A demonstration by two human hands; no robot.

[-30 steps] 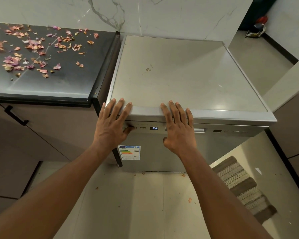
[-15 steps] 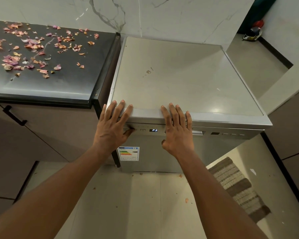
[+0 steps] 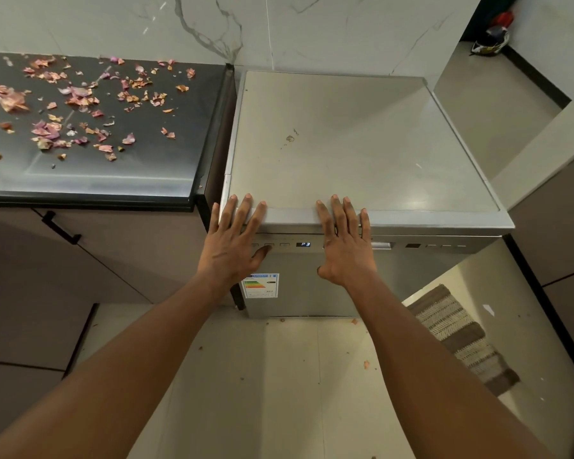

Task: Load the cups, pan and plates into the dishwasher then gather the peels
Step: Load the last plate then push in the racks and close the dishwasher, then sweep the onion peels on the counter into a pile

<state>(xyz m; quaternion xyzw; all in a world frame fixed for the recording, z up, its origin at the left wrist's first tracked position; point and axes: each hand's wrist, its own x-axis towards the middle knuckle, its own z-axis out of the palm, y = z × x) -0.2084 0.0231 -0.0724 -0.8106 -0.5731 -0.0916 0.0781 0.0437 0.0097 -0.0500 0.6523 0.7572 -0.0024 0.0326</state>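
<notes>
The silver dishwasher [image 3: 355, 144] stands with its door shut, and its small display [image 3: 303, 244] reads P3. My left hand [image 3: 234, 241] lies flat over the front left top edge, fingers apart, thumb on a button of the control strip. My right hand [image 3: 345, 246] rests flat over the front edge near the middle, fingers spread, holding nothing. Pink and orange peels [image 3: 80, 104] lie scattered over the dark countertop [image 3: 113, 173] to the left. No cups, pan or plates are in view.
Brown cabinet fronts with a black handle [image 3: 60, 228] sit under the countertop. A striped mat [image 3: 461, 336] lies on the tiled floor at the right. A few peel bits [image 3: 366, 364] lie on the floor. A marble wall stands behind.
The display changed from P2 to P3. Both hands stay on the dishwasher's front edge; the view has shifted slightly.
</notes>
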